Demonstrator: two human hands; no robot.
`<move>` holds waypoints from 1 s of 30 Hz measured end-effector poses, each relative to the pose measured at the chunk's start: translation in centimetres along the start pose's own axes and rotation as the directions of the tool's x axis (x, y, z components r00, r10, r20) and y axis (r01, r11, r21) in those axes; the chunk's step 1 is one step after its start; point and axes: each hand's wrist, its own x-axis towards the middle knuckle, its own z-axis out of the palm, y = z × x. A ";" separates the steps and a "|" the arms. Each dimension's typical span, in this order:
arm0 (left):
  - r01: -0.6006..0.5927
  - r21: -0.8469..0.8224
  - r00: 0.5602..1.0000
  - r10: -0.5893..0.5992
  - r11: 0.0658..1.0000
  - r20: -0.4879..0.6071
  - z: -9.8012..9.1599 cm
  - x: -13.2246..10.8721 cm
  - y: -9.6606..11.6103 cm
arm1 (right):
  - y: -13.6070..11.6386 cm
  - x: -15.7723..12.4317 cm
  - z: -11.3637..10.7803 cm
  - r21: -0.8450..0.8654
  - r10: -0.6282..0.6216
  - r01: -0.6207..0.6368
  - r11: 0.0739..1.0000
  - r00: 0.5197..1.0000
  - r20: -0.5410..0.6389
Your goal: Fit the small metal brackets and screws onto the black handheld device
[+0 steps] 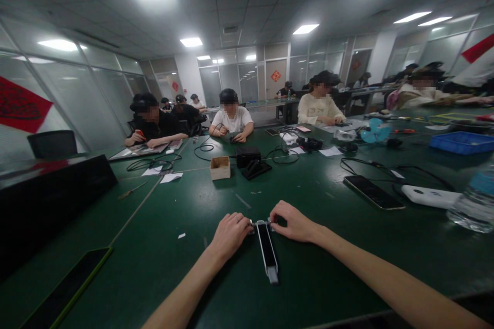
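Observation:
A long, narrow black device with a silver frame (267, 252) lies lengthwise on the green table (185, 205) right in front of me. My left hand (228, 235) is curled at the left of its far end, fingers pinched on a small metal part there. My right hand (294, 222) pinches the same far end from the right side. What sits between the fingertips is too small to name.
A small cardboard box (219, 167), black chargers and cables lie mid-table. A phone (373, 192), white power bank (430, 197) and water bottle (474, 200) sit at right, a blue tray (461, 142) beyond. A dark tablet (64, 288) lies near left. Several people work at the far side.

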 end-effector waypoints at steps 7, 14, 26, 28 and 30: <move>0.018 -0.026 0.999 -0.018 0.999 0.030 -0.3 0.0 0.1 | 0.0 0.1 0.0 -0.005 0.002 -0.002 1.000 1.000 0.006; 0.030 -0.060 0.998 -0.026 0.998 0.054 -0.5 0.1 0.2 | 0.3 0.1 0.3 -0.010 -0.008 0.008 1.000 1.000 -0.004; 0.021 -0.039 0.997 -0.018 0.999 0.073 -0.6 0.1 0.2 | 0.3 0.1 0.2 -0.006 -0.010 0.010 1.000 1.000 -0.008; 0.020 -0.038 0.997 -0.017 0.999 0.076 -0.7 0.1 0.3 | 0.2 0.1 0.2 -0.004 -0.007 0.007 1.000 1.000 -0.005; 0.021 -0.036 0.997 -0.018 0.999 0.074 -0.7 0.1 0.3 | 0.2 0.1 0.2 -0.001 -0.005 0.005 1.000 1.000 -0.005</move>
